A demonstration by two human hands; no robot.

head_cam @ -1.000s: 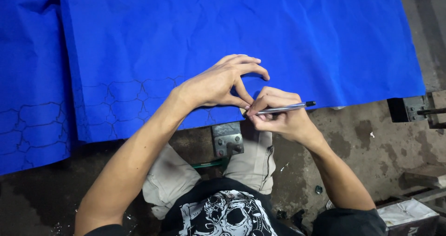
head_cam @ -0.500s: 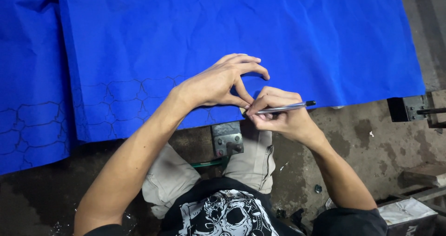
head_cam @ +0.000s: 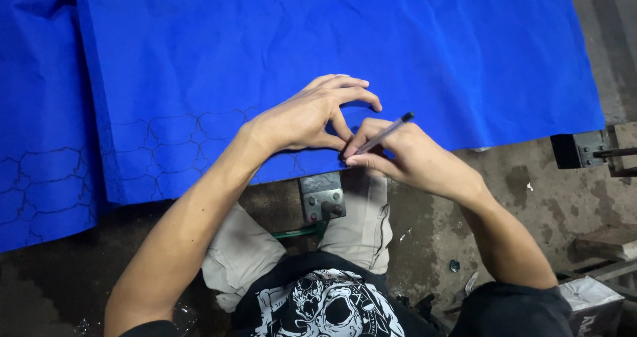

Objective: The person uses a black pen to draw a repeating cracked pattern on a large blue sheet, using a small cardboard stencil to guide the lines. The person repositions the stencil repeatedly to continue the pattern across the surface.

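A big blue sheet (head_cam: 345, 52) covers the worktable, with a 2nd sheet (head_cam: 36, 111) overlapping at the left; both carry inked cell outlines (head_cam: 166, 144). The left hand (head_cam: 308, 118) presses flat on the sheet's near edge, fingers arched and holding nothing. Touching it, the right hand (head_cam: 405, 154) pinches a thin pen (head_cam: 378, 138), tip down at that edge. Below them sits a small metal bracket (head_cam: 322, 198).

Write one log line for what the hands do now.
left hand: pressing blue sheet | right hand: holding pen, tip at sheet edge
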